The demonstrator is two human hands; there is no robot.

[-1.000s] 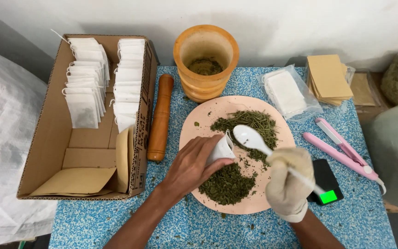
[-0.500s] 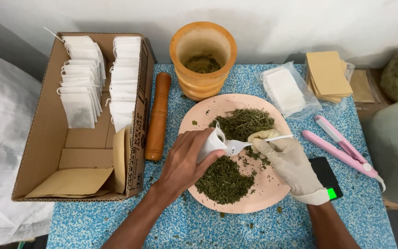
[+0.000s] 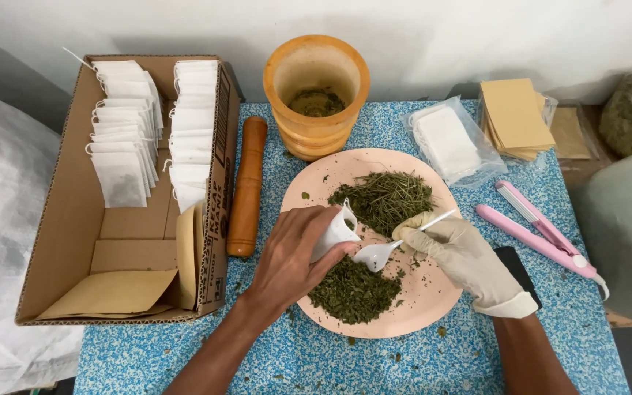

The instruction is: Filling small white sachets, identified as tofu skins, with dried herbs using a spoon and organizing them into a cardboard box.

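Observation:
My left hand (image 3: pixel 290 256) holds a small white tea bag (image 3: pixel 335 230) open over a pink plate (image 3: pixel 433 292). My right hand (image 3: pixel 462 256), in a pale glove, holds a white plastic spoon (image 3: pixel 382 252) with its bowl just right of the bag's mouth. Two heaps of dried green herbs lie on the plate: a stringy one (image 3: pixel 385 197) at the back and a crumbled one (image 3: pixel 352 291) at the front, under the bag and spoon.
A cardboard box (image 3: pixel 60 256) with rows of filled white tea bags (image 3: pixel 122 143) stands at the left. A wooden pestle (image 3: pixel 246 186) and mortar (image 3: pixel 316 91) sit behind the plate. At the right lie a packet of empty bags (image 3: pixel 448 143), tan envelopes (image 3: pixel 515 117) and a pink heat sealer (image 3: pixel 539 230).
My right hand has swung the spoon from the back herb heap down to the tea bag's mouth. My left hand has lifted and tilted the bag toward the spoon.

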